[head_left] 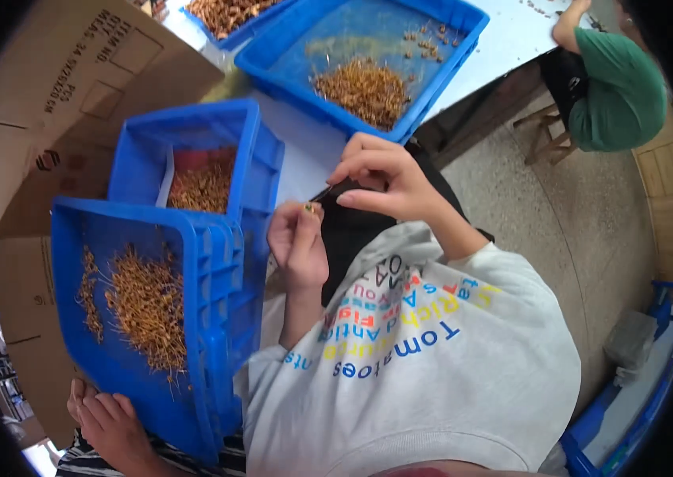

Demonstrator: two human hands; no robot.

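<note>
In front of my chest, my left hand (300, 242) pinches a tiny gold-coloured piece with a green spot (310, 207) between thumb and forefinger. Just above and to its right, my right hand (380, 179) has its fingers curled, thumb and forefinger on a thin dark tool (323, 193) whose tip meets the left fingertips. Its exact kind is too small to make out. Close by on the left stands a blue bin (229, 262) with a heap of thin, gold-coloured pieces (149, 306). Behind it, another blue bin (261, 143) contains similar pieces (203, 187).
A large blue tray (448, 71) with brownish-gold pieces lies on the white table (503, 36). Cardboard boxes (74, 119) line the left. Another person's hand (114, 425) rests by the near bin. At far right, a person in green (618, 95) sits near a wooden stool (547, 131).
</note>
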